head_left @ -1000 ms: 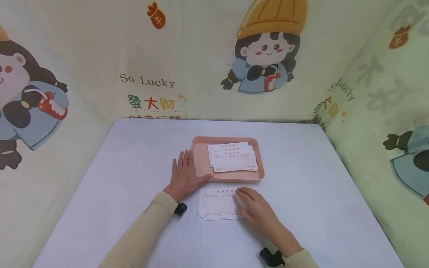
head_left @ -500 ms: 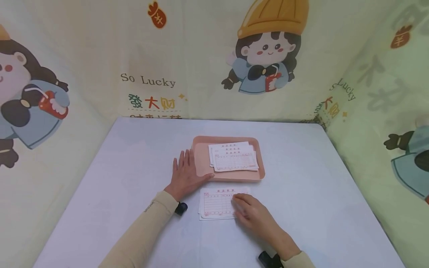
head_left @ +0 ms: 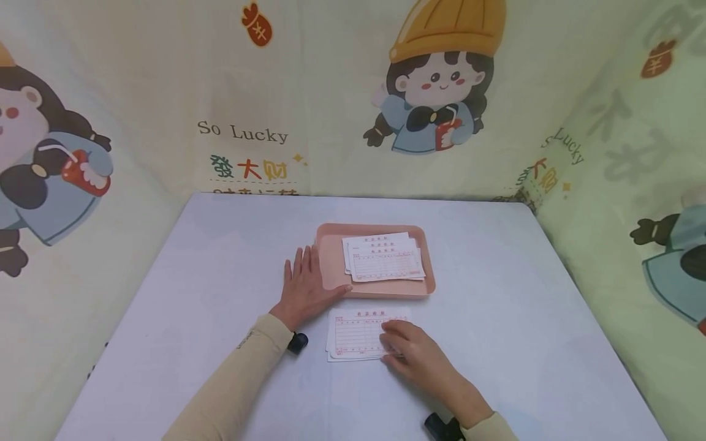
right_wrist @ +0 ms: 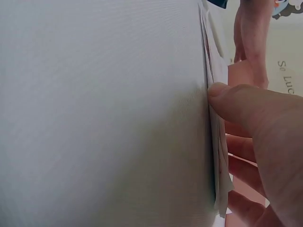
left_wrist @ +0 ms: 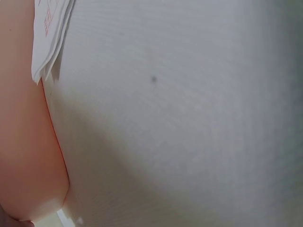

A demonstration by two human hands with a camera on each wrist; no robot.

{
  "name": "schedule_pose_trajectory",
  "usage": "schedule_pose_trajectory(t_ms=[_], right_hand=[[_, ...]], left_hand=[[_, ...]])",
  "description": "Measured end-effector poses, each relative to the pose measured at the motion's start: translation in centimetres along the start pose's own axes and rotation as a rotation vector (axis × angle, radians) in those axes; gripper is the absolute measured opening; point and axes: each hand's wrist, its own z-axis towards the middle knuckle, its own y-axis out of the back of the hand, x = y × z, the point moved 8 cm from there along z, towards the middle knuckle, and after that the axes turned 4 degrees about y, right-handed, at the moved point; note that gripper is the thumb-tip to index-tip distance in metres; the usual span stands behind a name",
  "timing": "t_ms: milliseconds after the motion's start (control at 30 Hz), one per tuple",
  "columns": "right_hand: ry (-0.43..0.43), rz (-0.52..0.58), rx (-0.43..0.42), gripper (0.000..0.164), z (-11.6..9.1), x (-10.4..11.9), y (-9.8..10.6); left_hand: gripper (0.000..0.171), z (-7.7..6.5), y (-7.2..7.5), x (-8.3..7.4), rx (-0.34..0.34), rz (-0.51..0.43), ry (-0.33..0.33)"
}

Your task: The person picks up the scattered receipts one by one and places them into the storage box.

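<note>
A stack of white receipt slips (head_left: 355,337) with red print lies on the table in front of the pink tray (head_left: 333,263). My right hand (head_left: 421,358) is over the stack's right part, fingers slightly bent. In the right wrist view its thumb (right_wrist: 236,101) touches the near edge of the slips (right_wrist: 218,156), while the fingers spread over their top. My left hand (head_left: 304,291) lies flat with spread fingers at the tray's left side, its thumb along the front rim. More printed slips (head_left: 386,266), overlapping, lie inside the tray.
The white table (head_left: 231,245) reaches back to a cream wall cloth (head_left: 342,165) with cartoon figures and lettering. Cloth also hangs along both sides. A small black wrist camera (head_left: 298,343) sits by the left cuff, another black camera (head_left: 441,427) by the right.
My right hand has slid slightly left and nearer over the slips, and its thumb and fingers now stand a little further apart. The left hand, the tray and the slips in it stay put.
</note>
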Motion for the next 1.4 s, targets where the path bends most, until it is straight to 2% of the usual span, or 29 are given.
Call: schedule_pose_trajectory(t_ms=[367, 767, 933, 1067, 1200, 1400], right_hand=[[-0.013, -0.029, 0.047, 0.027, 0.02, 0.2, -0.13], [-0.015, 0.036, 0.046, 0.023, 0.01, -0.15, 0.31], [0.038, 0.003, 0.015, 0.021, 0.16, 0.19, 0.54], [0.072, -0.026, -0.019, 0.027, 0.17, 0.53, 0.55], [0.06, -0.064, -0.011, 0.03, 0.3, 0.62, 0.3], [0.049, -0.133, -0.032, 0.024, 0.41, 0.73, 0.41]], left_hand=[[0.123, -0.14, 0.15, 0.12, 0.009, 0.001, 0.003], [0.123, -0.08, 0.13, 0.0, 0.005, 0.002, -0.003], [0.123, -0.05, 0.03, 0.01, 0.014, 0.005, 0.002], [0.122, -0.08, -0.04, 0.04, 0.015, -0.001, 0.001], [0.122, -0.07, -0.03, 0.1, 0.012, -0.003, 0.006], [0.122, -0.04, 0.0, 0.01, 0.012, 0.002, 0.004]])
